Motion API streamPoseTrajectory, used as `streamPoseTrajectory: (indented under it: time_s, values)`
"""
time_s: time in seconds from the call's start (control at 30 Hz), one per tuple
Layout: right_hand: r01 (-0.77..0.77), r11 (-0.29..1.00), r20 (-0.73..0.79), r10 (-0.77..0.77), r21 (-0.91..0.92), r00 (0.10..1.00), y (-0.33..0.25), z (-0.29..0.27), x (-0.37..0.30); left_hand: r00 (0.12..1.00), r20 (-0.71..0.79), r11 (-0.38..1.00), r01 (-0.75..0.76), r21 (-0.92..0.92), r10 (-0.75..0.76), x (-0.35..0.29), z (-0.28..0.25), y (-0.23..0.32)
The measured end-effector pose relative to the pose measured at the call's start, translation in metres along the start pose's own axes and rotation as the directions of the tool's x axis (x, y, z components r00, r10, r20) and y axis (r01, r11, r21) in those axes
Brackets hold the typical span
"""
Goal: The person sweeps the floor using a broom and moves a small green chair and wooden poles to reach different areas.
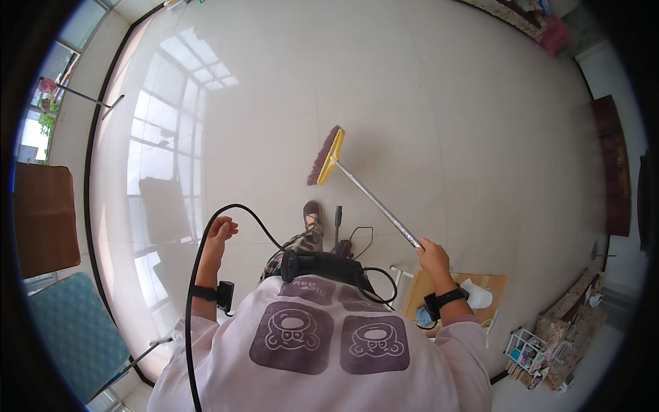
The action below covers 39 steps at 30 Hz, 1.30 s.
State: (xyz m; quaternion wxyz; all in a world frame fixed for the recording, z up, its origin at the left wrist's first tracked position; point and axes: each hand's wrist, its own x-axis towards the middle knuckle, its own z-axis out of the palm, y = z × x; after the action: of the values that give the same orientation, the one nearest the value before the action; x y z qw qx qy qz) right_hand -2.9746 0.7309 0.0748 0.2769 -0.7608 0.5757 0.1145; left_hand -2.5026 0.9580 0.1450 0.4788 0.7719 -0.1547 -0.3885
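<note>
My right hand point(433, 258) is closed round the upper end of a broom's silver handle point(377, 202). The handle slants away to the left, down to the yellow broom head point(331, 157), whose brown bristles point(322, 159) lie against the pale floor ahead of me. To the left of my body hangs my left hand point(221, 228), its fingers loosely curled and a little apart, with nothing visible in it. A black cable point(192, 309) loops close by that hand. One shoe point(312, 210) of mine shows just short of the broom head.
Glossy floor tiles point(274, 75) reflect a window. At the right stands a small wooden table point(491, 283) with a white cup point(477, 294) on it. Beyond are a white wire rack point(525, 349) and a dark red piece of furniture point(609, 165). A brown chair back point(47, 218) and teal padded seat point(77, 335) flank my left.
</note>
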Motion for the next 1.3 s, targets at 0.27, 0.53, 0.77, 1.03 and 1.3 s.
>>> streamPoseTrajectory:
  time_s: [0.27,0.53,0.77,1.03,1.3]
  values:
    - [0.046,0.989,0.137,-0.027,-0.140,0.990,-0.080,0.029,0.076,0.999,0.047,0.998,-0.003,-0.056,0.006,0.029,0.012,0.015]
    - [-0.228,0.964,0.001,0.231,-0.138,0.973,0.027,-0.020,0.074,0.998,0.006,0.998,0.055,-0.023,-0.055,0.035,0.006,0.018]
    - [-0.473,0.838,-0.298,0.394,-0.274,0.870,0.096,-0.087,0.049,0.998,0.038,0.998,0.058,-0.008,-0.057,0.039,0.010,0.020]
    - [-0.563,0.819,-0.375,0.492,-0.106,0.786,0.128,-0.095,-0.055,0.990,0.140,0.996,-0.021,-0.087,0.033,0.047,0.019,0.012]
    - [-0.429,0.860,-0.327,0.336,-0.275,0.883,0.163,-0.083,-0.064,0.997,0.081,0.977,0.016,-0.211,0.001,0.052,0.032,0.007]
